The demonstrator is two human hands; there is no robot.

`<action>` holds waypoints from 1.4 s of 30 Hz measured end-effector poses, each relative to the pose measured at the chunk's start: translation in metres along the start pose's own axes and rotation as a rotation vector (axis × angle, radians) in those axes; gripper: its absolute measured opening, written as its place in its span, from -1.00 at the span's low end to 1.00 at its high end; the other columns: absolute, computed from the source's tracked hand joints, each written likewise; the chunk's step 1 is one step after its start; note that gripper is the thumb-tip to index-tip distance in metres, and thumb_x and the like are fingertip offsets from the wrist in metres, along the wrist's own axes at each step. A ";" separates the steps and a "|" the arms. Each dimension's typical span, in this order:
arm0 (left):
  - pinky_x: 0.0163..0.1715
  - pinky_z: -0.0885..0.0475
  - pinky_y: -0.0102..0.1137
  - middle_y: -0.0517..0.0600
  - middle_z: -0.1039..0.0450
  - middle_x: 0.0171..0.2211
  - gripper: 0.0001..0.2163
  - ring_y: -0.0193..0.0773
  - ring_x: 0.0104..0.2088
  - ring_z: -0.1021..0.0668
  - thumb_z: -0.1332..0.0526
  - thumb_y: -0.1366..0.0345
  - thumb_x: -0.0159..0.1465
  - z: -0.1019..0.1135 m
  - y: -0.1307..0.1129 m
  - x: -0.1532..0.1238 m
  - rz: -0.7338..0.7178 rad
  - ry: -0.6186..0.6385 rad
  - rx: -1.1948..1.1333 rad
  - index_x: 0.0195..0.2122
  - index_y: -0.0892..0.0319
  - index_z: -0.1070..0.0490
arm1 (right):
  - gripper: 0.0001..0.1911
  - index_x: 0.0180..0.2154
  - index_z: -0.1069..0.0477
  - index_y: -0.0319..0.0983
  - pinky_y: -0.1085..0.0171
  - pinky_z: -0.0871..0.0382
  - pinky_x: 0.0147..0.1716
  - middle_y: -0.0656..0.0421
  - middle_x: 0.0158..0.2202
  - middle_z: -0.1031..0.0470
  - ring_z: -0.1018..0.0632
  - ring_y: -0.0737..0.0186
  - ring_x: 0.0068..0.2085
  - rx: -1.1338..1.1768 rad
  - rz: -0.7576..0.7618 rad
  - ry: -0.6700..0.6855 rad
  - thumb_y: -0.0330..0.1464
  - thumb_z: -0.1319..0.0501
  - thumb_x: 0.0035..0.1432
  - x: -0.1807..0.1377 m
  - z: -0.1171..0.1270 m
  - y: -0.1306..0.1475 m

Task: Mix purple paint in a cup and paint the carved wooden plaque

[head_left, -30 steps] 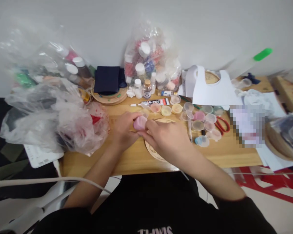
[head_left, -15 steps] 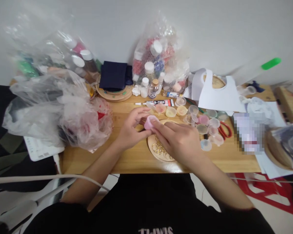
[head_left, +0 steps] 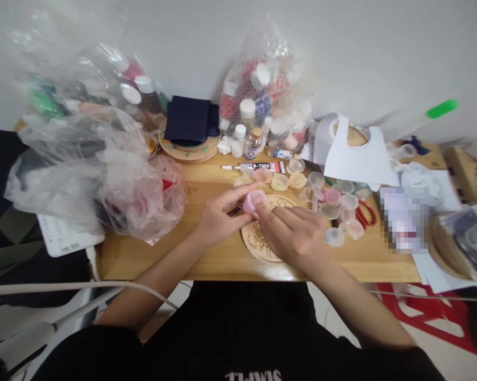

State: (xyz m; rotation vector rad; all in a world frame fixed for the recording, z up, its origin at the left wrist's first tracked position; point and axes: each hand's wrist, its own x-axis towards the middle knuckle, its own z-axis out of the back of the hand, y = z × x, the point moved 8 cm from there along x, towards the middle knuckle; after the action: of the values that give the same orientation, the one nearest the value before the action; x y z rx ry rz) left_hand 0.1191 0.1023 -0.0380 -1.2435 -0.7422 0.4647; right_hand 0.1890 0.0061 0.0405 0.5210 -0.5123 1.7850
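A small pink plastic cup [head_left: 252,202] is held up over the table between my two hands. My left hand [head_left: 222,214] grips its side between thumb and fingers. The index finger of my right hand [head_left: 294,230] presses at the cup's rim, the other fingers curled; whether the fingertip is inside it I cannot tell. Below the hands lies a round wooden disc [head_left: 258,248] with a gold line pattern, partly covered by my right hand. A thin dark stick [head_left: 234,211] shows by my left thumb.
Behind my hands lie a B-7000 glue tube [head_left: 262,167] and several small cups [head_left: 297,181]. Red-handled scissors [head_left: 367,214] rest to the right. A crumpled plastic bag [head_left: 131,180] fills the left side, and a bag of bottles [head_left: 270,90] leans against the wall.
The pink cup has moved slightly right and tilted. My left fingers have straightened along its far side, and my right hand still touches it.
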 end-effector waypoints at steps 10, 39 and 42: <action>-0.11 -0.60 -0.32 -0.02 -0.60 -0.02 -0.56 -0.21 -0.17 -0.66 -0.29 0.38 0.21 0.002 0.000 -0.002 -0.052 -0.071 0.129 0.13 -0.03 -0.46 | -0.78 -0.10 -0.57 -0.28 0.32 -0.14 -0.57 0.25 -0.60 -0.43 -0.31 0.39 -0.59 0.009 -0.045 0.021 -0.45 -0.16 0.32 0.001 -0.007 -0.006; 0.17 -0.48 -0.18 0.03 -0.48 0.15 -0.56 -0.10 0.13 -0.54 -0.31 0.33 0.19 0.017 0.015 0.001 0.020 -0.191 -0.006 0.13 0.05 -0.45 | -0.69 -0.12 -0.59 -0.24 0.37 -0.21 -0.55 0.21 -0.53 -0.57 -0.49 0.38 -0.54 0.158 -0.170 0.040 -0.35 -0.06 0.40 0.026 -0.018 -0.022; 0.15 -0.49 -0.17 0.09 -0.45 0.18 -0.47 -0.07 0.14 -0.54 -0.39 0.30 0.15 0.016 0.018 0.004 0.029 -0.170 -0.102 0.17 0.10 -0.42 | -0.74 -0.10 -0.61 -0.19 0.35 -0.34 -0.45 0.15 -0.35 -0.66 -0.60 0.29 -0.40 0.380 -0.297 0.107 -0.34 -0.15 0.34 0.028 -0.023 -0.038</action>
State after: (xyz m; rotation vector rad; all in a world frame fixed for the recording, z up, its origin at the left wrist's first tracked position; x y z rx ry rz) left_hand 0.1118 0.1212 -0.0524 -1.3227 -0.9020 0.5676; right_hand 0.2166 0.0507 0.0416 0.7178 -0.0131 1.6147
